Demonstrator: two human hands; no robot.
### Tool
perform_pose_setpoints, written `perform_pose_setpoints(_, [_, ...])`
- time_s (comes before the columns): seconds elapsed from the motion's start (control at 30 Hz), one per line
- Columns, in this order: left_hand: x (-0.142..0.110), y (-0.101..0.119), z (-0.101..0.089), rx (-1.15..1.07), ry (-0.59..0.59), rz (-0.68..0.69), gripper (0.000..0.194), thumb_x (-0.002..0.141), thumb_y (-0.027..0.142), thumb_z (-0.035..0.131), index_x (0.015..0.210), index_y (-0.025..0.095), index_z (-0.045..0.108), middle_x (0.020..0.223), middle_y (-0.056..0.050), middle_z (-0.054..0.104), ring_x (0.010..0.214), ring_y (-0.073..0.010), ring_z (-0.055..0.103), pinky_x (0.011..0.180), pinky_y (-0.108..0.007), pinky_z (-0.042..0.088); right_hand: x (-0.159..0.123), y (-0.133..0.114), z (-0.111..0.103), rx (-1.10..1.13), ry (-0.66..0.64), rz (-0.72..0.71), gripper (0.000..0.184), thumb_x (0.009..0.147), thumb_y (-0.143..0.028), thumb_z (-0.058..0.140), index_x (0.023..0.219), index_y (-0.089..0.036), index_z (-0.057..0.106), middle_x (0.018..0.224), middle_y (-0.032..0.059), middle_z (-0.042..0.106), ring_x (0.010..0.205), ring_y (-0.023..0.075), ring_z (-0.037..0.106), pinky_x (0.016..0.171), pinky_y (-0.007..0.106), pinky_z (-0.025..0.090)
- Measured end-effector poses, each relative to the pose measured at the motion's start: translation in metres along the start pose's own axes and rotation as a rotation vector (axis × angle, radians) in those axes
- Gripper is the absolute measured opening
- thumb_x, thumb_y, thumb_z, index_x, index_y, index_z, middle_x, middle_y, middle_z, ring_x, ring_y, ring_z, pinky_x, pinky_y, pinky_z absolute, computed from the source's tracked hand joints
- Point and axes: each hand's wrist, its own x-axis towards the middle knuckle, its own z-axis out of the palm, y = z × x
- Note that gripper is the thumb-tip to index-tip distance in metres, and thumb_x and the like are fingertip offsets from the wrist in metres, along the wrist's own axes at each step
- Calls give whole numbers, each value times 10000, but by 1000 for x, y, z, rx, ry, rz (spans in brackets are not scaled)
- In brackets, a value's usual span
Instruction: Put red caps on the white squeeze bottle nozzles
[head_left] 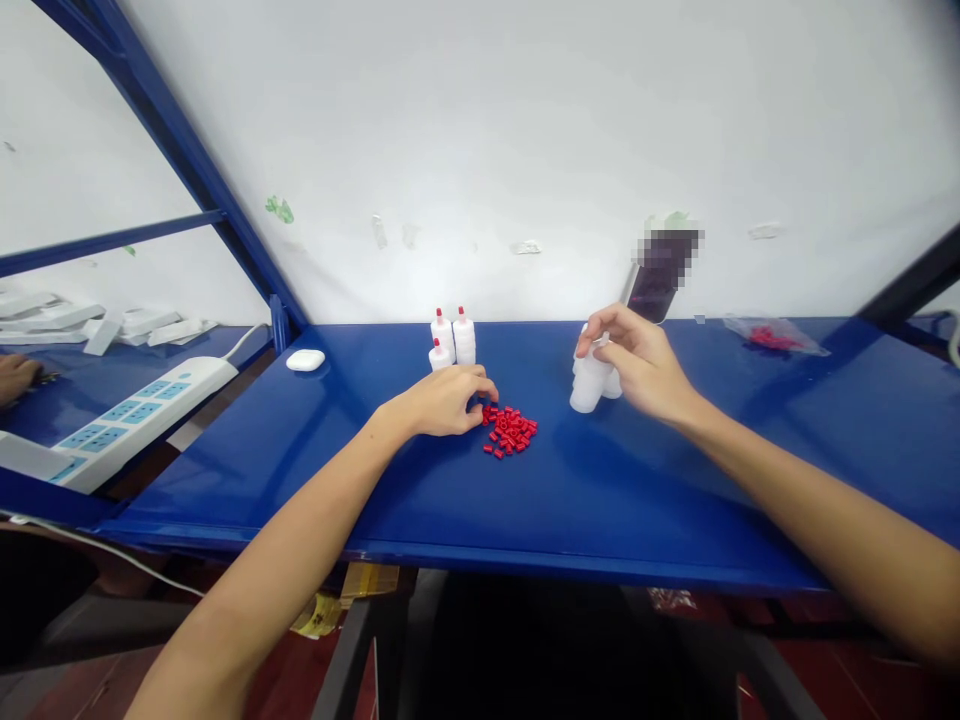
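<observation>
At the left edge of a pile of small red caps [512, 432], my left hand [450, 400] is curled, with thumb and forefinger closed on a red cap [486, 412]. Just behind that hand, several white squeeze bottles [465, 343] with red-tipped nozzles stand upright, the nearest partly hidden by the hand. My right hand [637, 362] grips a translucent white bottle [587, 388] near its top; the bottle tilts slightly. More white bottles [613, 385] stand close behind it, mostly covered by the fingers.
A white earbud case [305, 360] lies at the back left of the blue table [487, 520]. A phone [660, 275] leans against the wall. A clear bag of red pieces [776, 337] lies at the back right. A power strip [146, 415] and another person's hand [16, 378] are at left.
</observation>
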Motion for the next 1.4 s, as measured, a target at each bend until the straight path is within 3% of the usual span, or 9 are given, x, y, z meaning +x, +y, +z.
perform_pose_setpoints(0.27, [-2,4,-8,-24,-40,-5,360,777,144,560,1099,163,721,1014,-76,681,817,-178,624,766,-313,475,-8,2,6,11,-26,40,126,749,-134,527,835,-200,591,768,28,657,734,190,604,686,349,449])
perform_pose_setpoints(0.53, [-2,4,-10,-64,-72,5,271,803,164,584,1017,173,750,999,-66,672,805,-162,620,760,-294,478,-20,9,22,369,-221,166,170,706,-153,518,765,-180,675,786,58,694,819,224,647,781,372,482])
perform_pose_setpoints(0.73, [-1,-2,-7,-72,-52,17,254,831,134,576,1014,159,750,999,-78,694,818,-164,632,772,-299,488,-25,11,17,89,-351,36,214,868,-242,483,873,-209,694,1100,73,670,1070,273,564,961,436,380])
perform_pose_setpoints(0.83, [-1,-4,-6,-95,-39,31,205,862,171,593,996,154,747,991,-81,704,830,-166,644,772,-299,494,-28,9,14,-44,-333,-23,245,901,-272,462,869,-229,701,1039,59,607,1014,262,526,922,428,370])
perform_pose_setpoints(0.97, [-1,-6,-5,-82,-20,32,158,870,202,617,951,151,743,947,-75,717,786,-159,647,724,-289,489,-33,12,17,9,-280,-35,238,889,-284,489,881,-238,722,990,46,531,929,230,523,854,386,399])
perform_pose_setpoints(1.07, [1,-7,-2,-15,97,37,142,870,190,605,923,143,729,907,-72,725,777,-165,651,717,-297,490,-37,17,25,163,-243,-12,205,876,-274,524,894,-222,721,1060,57,581,1033,241,547,922,379,403])
perform_pose_setpoints(1.17, [4,0,1,-43,330,51,129,868,177,596,913,141,711,858,-61,734,758,-152,659,696,-282,501,-41,17,34,426,-255,114,181,858,-277,535,930,-197,681,926,63,670,900,236,622,836,377,461])
perform_pose_setpoints(1.27, [7,20,3,-214,521,111,88,844,156,630,892,151,703,802,-30,740,674,-105,645,635,-232,506,-44,12,41,591,-314,220,188,814,-305,552,922,-178,637,747,55,688,689,223,631,667,350,472])
perform_pose_setpoints(1.4, [13,55,-3,-441,602,198,38,837,175,675,859,155,700,771,-21,737,633,-86,632,600,-213,524,-43,7,43,624,-360,254,151,782,-296,551,842,-175,619,657,37,645,632,201,589,615,321,441])
